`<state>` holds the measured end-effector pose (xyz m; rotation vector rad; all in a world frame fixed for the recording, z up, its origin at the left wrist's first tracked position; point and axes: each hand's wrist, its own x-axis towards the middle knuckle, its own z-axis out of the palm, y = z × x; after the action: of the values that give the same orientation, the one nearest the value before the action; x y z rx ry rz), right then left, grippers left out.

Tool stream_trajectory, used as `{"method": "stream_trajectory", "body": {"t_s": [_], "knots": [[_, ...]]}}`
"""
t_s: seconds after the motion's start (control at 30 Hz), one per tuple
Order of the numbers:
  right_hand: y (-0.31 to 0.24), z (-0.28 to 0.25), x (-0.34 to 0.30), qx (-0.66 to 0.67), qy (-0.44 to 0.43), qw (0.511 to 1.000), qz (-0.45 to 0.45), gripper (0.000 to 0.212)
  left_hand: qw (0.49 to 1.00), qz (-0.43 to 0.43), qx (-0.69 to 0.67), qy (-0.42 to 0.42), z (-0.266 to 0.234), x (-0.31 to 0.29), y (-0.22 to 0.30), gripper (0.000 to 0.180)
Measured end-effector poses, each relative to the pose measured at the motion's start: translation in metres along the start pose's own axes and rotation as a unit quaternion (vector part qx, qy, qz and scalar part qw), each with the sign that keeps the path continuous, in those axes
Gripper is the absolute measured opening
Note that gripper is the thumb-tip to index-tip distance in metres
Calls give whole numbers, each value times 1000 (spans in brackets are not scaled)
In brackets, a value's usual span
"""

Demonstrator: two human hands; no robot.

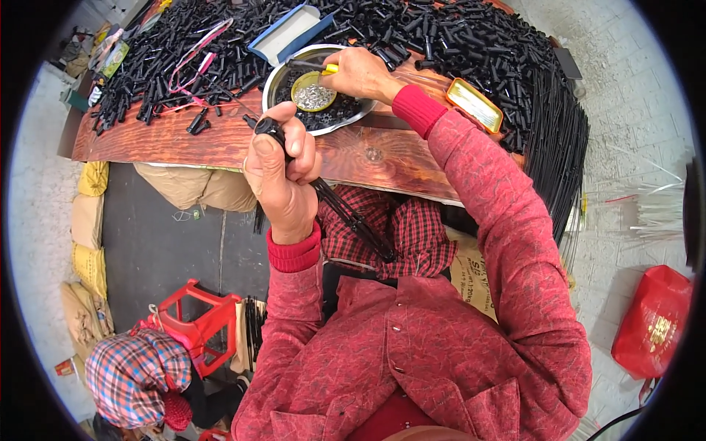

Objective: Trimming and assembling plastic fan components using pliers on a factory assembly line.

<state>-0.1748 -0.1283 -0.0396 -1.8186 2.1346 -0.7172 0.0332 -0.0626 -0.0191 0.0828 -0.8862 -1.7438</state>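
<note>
My left hand [283,173] is closed round a bundle of thin black rods [353,220], much like a folded umbrella frame. A round black fitting [271,131] at its upper end sits between thumb and fingers, and the rods slant down toward my lap. Over a white-rimmed basin [271,99], my right hand [362,73] is closed on a small tool with a yellow grip [331,69]. Its fingertips are partly hidden. Inside the basin, a round yellow dish [296,103] holds small silvery metal pieces, with small black parts around it.
Piles of black plastic tubes [456,44] cover the far side of the wooden table [368,154]. A blue box [290,33] and a yellow-rimmed tin [474,106] lie near the basin. Red stools [195,316] and another person [140,375] are at lower left.
</note>
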Motion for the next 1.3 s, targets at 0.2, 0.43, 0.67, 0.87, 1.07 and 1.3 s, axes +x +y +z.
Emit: {"method": "stream_trajectory", "body": {"t_s": [0.2,0.43,0.67,0.87,1.07,1.3], "knots": [[6,-6,11,85,-53,992,81,30,1000,-6,3,-14,7,7,-7,47],[10,-13,0,314,-87,938,118,18,1000,2,8,-1,7,0,-5,45],[-6,-37,-28,439,-128,887,65,19,999,-11,51,11,16,3,-9,49],[-35,-78,-86,428,-55,900,-67,26,1000,-26,7,-15,28,2,-10,44],[-45,-106,-134,382,56,914,-126,13,999,-28,15,-43,56,2,-19,31],[-48,-138,-166,62,204,934,-288,16,991,-36,119,-44,77,0,-26,25]]}}
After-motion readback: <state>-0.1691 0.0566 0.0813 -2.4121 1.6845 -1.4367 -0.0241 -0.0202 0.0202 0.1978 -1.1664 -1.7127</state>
